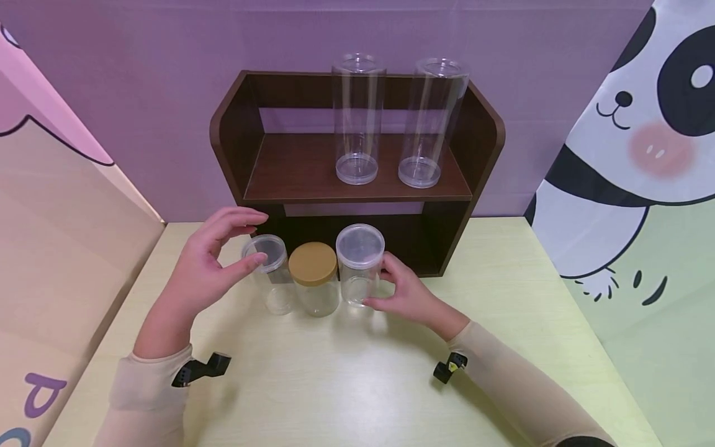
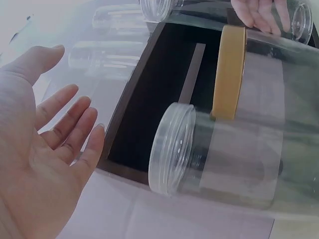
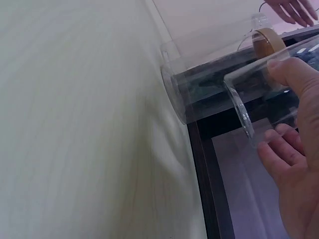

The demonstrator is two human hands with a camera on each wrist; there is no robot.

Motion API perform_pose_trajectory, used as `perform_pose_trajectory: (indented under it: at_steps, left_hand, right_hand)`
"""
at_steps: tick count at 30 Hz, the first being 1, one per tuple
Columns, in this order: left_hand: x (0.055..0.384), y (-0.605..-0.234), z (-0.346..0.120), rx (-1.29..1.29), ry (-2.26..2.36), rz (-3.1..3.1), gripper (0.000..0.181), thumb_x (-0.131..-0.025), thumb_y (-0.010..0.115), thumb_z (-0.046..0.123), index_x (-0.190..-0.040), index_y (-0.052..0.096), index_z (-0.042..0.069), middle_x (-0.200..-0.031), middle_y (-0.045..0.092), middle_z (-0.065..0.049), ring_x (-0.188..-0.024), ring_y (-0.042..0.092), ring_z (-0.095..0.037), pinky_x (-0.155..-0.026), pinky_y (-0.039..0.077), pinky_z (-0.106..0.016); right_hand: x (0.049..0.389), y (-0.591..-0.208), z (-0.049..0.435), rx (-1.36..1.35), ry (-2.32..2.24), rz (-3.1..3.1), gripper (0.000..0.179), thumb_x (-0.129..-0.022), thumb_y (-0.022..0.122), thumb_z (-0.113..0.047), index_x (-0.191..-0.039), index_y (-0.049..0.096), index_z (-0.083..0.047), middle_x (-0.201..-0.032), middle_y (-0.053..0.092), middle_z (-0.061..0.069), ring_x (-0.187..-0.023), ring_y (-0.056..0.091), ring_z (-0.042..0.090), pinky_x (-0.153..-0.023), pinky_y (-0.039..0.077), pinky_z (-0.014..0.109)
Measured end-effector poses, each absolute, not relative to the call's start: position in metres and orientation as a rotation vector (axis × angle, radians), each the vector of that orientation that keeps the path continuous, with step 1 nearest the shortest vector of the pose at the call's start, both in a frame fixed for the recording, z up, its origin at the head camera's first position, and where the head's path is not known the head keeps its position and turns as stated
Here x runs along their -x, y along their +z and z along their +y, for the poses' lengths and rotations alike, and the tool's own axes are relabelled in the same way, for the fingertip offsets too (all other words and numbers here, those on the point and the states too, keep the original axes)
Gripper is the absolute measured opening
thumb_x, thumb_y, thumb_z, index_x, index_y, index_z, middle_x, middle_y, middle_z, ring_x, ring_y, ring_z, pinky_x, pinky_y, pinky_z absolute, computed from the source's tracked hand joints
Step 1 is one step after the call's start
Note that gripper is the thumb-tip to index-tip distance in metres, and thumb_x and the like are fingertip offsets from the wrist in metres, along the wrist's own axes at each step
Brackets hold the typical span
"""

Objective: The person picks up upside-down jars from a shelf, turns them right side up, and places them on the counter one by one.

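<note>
Three clear plastic jars stand side by side in front of the shelf in the head view. My right hand (image 1: 410, 295) holds the right jar (image 1: 360, 248), which has a translucent lid, with thumb and fingers on either side of it. The middle jar (image 1: 319, 299) wears a mustard-coloured lid (image 1: 313, 263). Beside the left jar (image 1: 277, 287), also with a clear lid, my left hand (image 1: 203, 267) is held with its fingers spread and nothing in its grasp. The left wrist view shows a gap between this hand (image 2: 55, 129) and the clear lid (image 2: 172, 149).
A dark brown two-tier shelf (image 1: 307, 164) stands at the back of the pale wooden table (image 1: 313, 385). Two tall clear canisters, one left (image 1: 357, 124) and one right (image 1: 430, 127), stand on its upper board. A purple backdrop (image 1: 167, 93) hangs behind, with printed panels at both sides.
</note>
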State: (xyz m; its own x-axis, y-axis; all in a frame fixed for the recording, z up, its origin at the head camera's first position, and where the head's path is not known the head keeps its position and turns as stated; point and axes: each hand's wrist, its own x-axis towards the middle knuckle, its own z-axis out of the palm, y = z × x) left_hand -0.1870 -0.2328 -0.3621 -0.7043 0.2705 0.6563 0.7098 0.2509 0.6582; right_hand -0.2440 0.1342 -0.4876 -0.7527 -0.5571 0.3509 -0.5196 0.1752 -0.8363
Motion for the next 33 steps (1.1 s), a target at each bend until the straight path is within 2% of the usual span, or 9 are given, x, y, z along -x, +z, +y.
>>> perform_pose_trajectory:
  at_steps: [7, 17, 33]
  left_hand:
    - [0.187, -0.364, -0.236, 0.875, -1.443, -2.131, 0.060, -0.080, 0.080, -0.028, -0.135, 0.071, -0.006, -0.137, 0.068, -0.012, -0.129, 0.062, -0.016, -0.113, 0.051, -0.026]
    - [0.187, -0.364, -0.235, 0.879, -1.439, -2.135, 0.059, -0.081, 0.080, -0.027, -0.135, 0.071, -0.005, -0.137, 0.068, -0.010, -0.130, 0.062, -0.015, -0.113, 0.051, -0.025]
    - [0.188, -0.366, -0.235, 0.880, -1.465, -2.121, 0.056, -0.081, 0.078, -0.028, -0.133, 0.071, -0.007, -0.135, 0.069, -0.014, -0.129, 0.062, -0.017, -0.113, 0.052, -0.026]
  right_hand:
    - [0.250, -0.492, 0.130, 1.074, -1.670, 2.427, 0.077, -0.083, 0.095, 0.001, -0.149, 0.055, -0.001, -0.141, 0.064, 0.015, -0.133, 0.064, 0.033, -0.114, 0.056, 0.041]
    - [0.256, -0.506, 0.126, 0.962, -1.648, 2.415, 0.066, -0.083, 0.094, 0.003, -0.137, 0.057, 0.002, -0.136, 0.064, 0.015, -0.131, 0.063, 0.032, -0.117, 0.054, 0.042]
    - [0.253, -0.520, 0.123, 0.858, -1.592, 2.416, 0.062, -0.085, 0.093, 0.000, -0.135, 0.056, 0.001, -0.135, 0.063, 0.015, -0.134, 0.064, 0.034, -0.119, 0.052, 0.042]
